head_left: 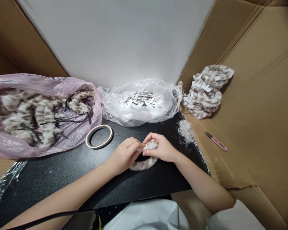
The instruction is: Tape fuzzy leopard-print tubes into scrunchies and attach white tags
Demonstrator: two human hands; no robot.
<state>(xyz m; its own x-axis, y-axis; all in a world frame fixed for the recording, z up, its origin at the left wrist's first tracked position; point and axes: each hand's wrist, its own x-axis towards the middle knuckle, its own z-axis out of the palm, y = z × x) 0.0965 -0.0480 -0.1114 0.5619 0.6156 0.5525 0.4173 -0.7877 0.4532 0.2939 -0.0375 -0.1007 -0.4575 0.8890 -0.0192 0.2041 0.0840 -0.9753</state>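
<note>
A furry white-and-brown band, bent into a ring, rests on the black table top. My right hand is closed around the band's far side, thumb and fingers pinching the pale fur. From the left, my left hand meets it, its fingertips pressed together at a small white strip beside the fur. Whether that strip is a paper tag or tape, I cannot tell. My left hand and forearm partly cover the ring's left side.
A roll of tape lies left of my hands. Furry strips and black cords fill a pink bag. A clear bag holds white tags. On the right are stacked finished-looking furry rings, loose fluff, pink thread snips and cardboard walls.
</note>
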